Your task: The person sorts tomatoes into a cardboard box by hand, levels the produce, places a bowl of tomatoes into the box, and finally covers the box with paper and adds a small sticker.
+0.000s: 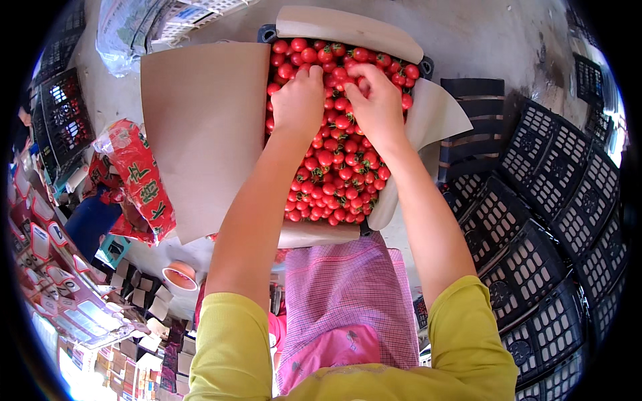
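Note:
Red cherry tomatoes (330, 159) with green stems fill a dark crate (426, 67) lined with brown paper. Both my hands work among them in the upper part of the crate. My left hand (299, 101) rests on the tomatoes at the left, its fingers curled downward and their tips hidden. To its right, my right hand (378, 105) has thumb and forefinger bent toward each other, closed around a cherry tomato that partly shows between them. Paper flaps fold outward: a broad brown one (204, 134) at the left, a rolled one (348, 32) at the far side, a paler one (435, 117) at the right.
Black slatted plastic crates (535, 260) stand stacked along the right. Left of the crate lies a red printed plastic wrapping (139, 180), with an orange-rimmed bowl (180, 275) nearer me. A clear plastic bag (124, 37) sits at the far left. A purple checked apron (341, 287) covers my front.

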Demonstrator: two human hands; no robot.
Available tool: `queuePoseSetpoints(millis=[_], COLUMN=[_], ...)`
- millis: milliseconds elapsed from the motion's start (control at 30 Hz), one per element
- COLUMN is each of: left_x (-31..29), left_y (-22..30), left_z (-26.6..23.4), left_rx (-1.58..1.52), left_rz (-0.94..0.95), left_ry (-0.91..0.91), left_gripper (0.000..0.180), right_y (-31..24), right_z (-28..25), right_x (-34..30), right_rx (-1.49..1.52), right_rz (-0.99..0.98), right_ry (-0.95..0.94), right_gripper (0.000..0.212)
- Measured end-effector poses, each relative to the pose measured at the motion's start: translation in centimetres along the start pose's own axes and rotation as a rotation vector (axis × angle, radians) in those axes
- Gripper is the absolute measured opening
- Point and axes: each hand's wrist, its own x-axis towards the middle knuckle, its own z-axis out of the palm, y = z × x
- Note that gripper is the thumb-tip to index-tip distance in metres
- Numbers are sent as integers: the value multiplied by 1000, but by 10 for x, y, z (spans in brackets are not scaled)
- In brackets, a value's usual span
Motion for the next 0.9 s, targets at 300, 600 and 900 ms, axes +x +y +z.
queuePoseSetpoints(millis=[300,600,900], left_x=[-59,8,38], left_y=[-53,-27,-3], left_z=[-19,-41,-13], left_rx=[-2205,-1841,48], left_rz=[-410,-304,55], left_ry=[-523,-302,166], left_gripper=[31,34,32], right_y=[18,23,4], right_z=[-9,-16,-8], right_x=[3,15,12], right_rx=[-505,-210,-114], right_rz=[-148,-2,-16], right_ry=[-61,-69,38], right_gripper=[23,14,22])
